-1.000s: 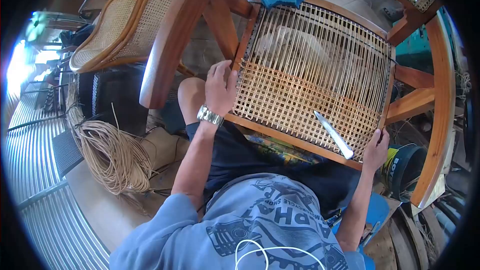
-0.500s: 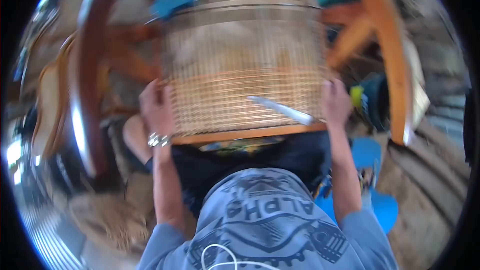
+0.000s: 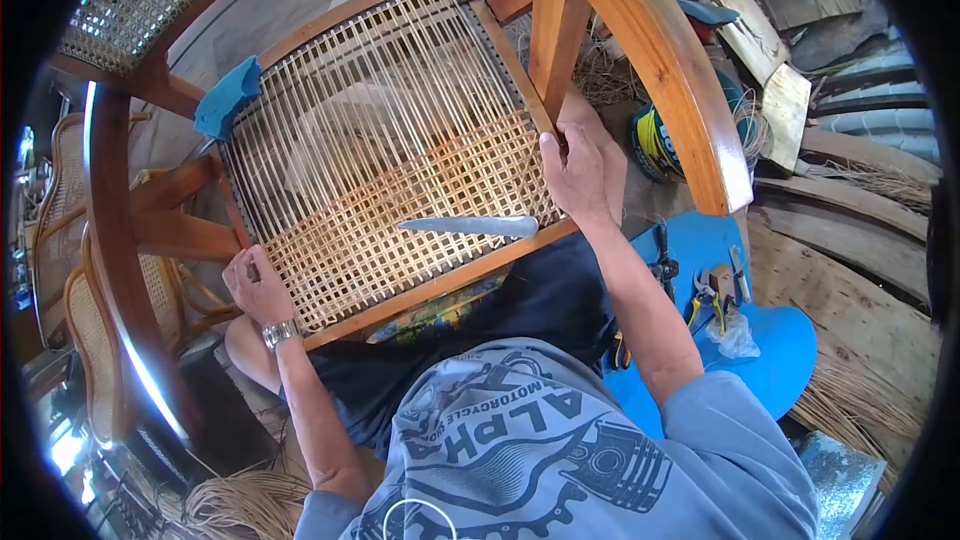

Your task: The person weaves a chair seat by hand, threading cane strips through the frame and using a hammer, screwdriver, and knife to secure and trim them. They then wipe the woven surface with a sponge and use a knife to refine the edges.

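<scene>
A wooden chair frame (image 3: 440, 285) with a half-woven cane seat (image 3: 400, 210) rests across my lap. My left hand (image 3: 258, 287), with a metal watch at the wrist, is closed on the frame's left side rail. On the right side rail my right hand (image 3: 580, 172) is closed too, thumb on top. Long pale strands run over the far half of the seat; the near half is an open lattice. A pointed metal blade (image 3: 470, 226) lies flat on the lattice between my hands. A blue cloth (image 3: 228, 98) hangs over the far left corner.
Curved armrests (image 3: 650, 50) rise at both sides. Pliers (image 3: 718, 310) and a clear plastic bag (image 3: 733, 336) lie on a blue surface (image 3: 785, 350) at right. A dark tub (image 3: 655, 145) stands behind the right armrest. Cane bundles (image 3: 250, 500) and other chairs (image 3: 95, 340) are at left.
The chair has turned, its far end swinging left. My right hand has moved left with its rail and my left hand lower; the blade has shifted left with the seat.
</scene>
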A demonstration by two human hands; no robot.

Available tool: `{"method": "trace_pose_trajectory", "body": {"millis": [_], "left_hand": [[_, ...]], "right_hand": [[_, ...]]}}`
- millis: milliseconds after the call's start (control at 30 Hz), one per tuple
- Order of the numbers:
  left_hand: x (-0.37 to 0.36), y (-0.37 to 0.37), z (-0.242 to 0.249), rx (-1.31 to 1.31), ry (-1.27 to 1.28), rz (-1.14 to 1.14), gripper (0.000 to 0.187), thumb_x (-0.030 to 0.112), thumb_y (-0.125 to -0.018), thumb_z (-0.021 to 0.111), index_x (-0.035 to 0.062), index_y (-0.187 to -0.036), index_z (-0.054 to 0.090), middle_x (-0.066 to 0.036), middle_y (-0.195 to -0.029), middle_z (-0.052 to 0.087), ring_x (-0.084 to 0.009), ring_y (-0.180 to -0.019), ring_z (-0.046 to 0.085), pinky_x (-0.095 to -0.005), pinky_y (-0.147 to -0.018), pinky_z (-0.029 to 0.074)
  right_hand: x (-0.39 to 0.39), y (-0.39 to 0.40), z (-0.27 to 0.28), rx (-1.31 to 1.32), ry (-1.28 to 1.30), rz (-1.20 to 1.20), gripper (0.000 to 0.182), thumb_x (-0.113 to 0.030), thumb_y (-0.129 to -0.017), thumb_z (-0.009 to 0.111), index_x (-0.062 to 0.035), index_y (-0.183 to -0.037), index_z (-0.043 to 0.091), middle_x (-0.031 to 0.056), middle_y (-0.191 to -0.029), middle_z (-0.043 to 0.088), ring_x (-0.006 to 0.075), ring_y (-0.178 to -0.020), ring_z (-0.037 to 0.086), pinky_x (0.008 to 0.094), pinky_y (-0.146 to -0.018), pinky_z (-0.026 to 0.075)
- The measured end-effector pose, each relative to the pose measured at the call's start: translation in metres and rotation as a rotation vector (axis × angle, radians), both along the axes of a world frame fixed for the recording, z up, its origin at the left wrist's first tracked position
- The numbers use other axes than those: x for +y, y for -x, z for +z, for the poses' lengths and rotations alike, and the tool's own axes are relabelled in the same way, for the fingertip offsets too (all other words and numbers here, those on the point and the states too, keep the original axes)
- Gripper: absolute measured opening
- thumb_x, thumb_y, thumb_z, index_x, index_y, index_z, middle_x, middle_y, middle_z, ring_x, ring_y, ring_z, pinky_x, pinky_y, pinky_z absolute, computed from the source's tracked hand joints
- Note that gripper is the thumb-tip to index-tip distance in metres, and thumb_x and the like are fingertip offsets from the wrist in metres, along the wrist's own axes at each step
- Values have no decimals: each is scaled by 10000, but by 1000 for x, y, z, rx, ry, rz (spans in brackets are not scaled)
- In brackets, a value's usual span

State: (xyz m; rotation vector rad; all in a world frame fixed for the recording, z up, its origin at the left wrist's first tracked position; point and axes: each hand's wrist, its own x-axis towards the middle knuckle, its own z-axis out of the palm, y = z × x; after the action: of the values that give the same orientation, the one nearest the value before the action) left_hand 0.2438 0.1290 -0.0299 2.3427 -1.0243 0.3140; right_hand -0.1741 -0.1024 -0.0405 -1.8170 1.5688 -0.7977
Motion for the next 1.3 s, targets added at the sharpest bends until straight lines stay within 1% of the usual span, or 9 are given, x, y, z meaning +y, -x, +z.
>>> {"method": "trace_pose_trajectory", "body": {"millis": [167, 267, 367, 567, 667, 900, 1033, 1100, 1300], "left_hand": [[3, -1, 0, 90, -32, 50, 217, 239, -951, 686, 36, -1017, 724, -122, -1093, 686, -277, -1051, 637, -412, -928, 505], [3, 19, 17, 177, -88, 36, 431, 280, -949, 706, 0, -1269, 632, -189, -1226, 633, -340, -1143, 614, -439, -984, 484], [14, 45, 23, 79, -10, 9, 547, 264, -933, 728, -45, -1347, 547, -240, -1300, 581, -385, -1192, 581, -460, -1014, 469], [-1, 118, 60, 48, -37, -325, 449, 143, -934, 706, -38, -1317, 556, -230, -1350, 567, -395, -1269, 539, -487, -1060, 440], [-36, 148, 56, 64, -86, -560, 421, 146, -934, 710, -32, -1295, 585, -231, -1350, 585, -396, -1246, 560, -489, -1061, 440], [-111, 214, 54, 128, -43, -983, 370, 134, -947, 692, -18, -1273, 604, -215, -1311, 626, -382, -1223, 592, -464, -1050, 455], [-128, 231, 42, 59, -99, -1111, 334, 161, -959, 686, -5, -1240, 611, -214, -1312, 611, -389, -1229, 580, -495, -1034, 466], [-126, 239, 41, 78, -121, -1120, 320, 163, -963, 675, -5, -1228, 612, -219, -1315, 609, -396, -1223, 580, -505, -1032, 464], [-105, 239, 35, 122, -192, -1097, 337, 153, -984, 656, -30, -1263, 610, -217, -1351, 595, -376, -1260, 558, -480, -1071, 442]], "right_hand": [[0, -1, 6, -26, -21, 7, 319, -241, -975, 602, 33, -1135, 634, 196, -1032, 652, 338, -952, 649, 434, -883, 510], [0, -1, 6, -32, 0, -3, 304, -225, -972, 602, 34, -1126, 637, 195, -1020, 651, 330, -947, 651, 423, -868, 515], [7, 0, 22, -51, 71, -29, 264, -174, -962, 616, 27, -1132, 640, 187, -1007, 648, 309, -933, 651, 398, -842, 521], [76, 63, 40, -61, 282, -155, 200, -51, -933, 655, -10, -1129, 642, 146, -947, 620, 262, -849, 629, 360, -773, 524], [134, 117, 41, -32, 99, -148, 182, -23, -919, 655, -23, -1099, 634, 125, -899, 589, 243, -778, 603, 356, -718, 508], [269, 269, 10, 380, -109, -509, 148, -70, -930, 622, 4, -1046, 674, 200, -1007, 695, 379, -925, 685, 445, -822, 544], [298, 337, 8, 449, -178, -700, 159, -73, -924, 621, 5, -1034, 704, 209, -1022, 716, 386, -951, 695, 442, -856, 551], [298, 356, 7, 518, -136, -766, 172, -78, -937, 628, -4, -1066, 715, 192, -994, 733, 314, -905, 724, 398, -813, 562], [280, 330, -30, 360, -222, -553, 170, -92, -907, 646, -16, -1043, 713, 183, -1035, 720, 370, -980, 692, 437, -868, 549]]}}
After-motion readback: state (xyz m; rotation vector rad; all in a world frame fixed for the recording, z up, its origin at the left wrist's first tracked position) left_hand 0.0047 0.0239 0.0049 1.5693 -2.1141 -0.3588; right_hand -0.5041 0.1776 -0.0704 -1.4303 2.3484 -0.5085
